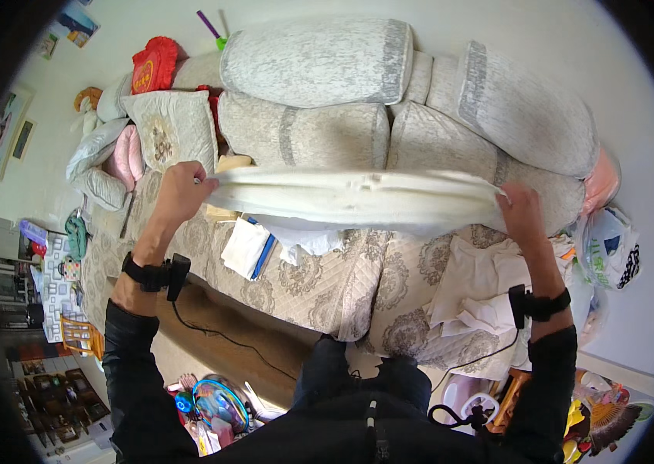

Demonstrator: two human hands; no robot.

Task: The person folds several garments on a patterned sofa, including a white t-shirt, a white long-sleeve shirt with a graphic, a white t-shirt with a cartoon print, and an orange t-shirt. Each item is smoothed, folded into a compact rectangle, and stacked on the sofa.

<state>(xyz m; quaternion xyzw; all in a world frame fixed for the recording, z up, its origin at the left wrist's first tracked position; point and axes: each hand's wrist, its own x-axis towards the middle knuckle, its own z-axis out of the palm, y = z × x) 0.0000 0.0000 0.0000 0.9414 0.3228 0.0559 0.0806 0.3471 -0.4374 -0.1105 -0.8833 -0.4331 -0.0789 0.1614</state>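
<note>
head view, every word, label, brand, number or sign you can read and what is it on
Nothing reads clearly.
Red cushion: yellow lettering, too small to read surely.
Plastic bag, far right: green print, too blurred to read.
White cloth between left hand and right hand: no readable text.

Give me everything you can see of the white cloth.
The white cloth looks like soft, thin fabric, stretched into a wide band with lengthwise creases and small marks near its upper middle. The left hand and right hand pinch its ends, holding it above the sofa seat. What garment or item it is, I can't tell.
</note>
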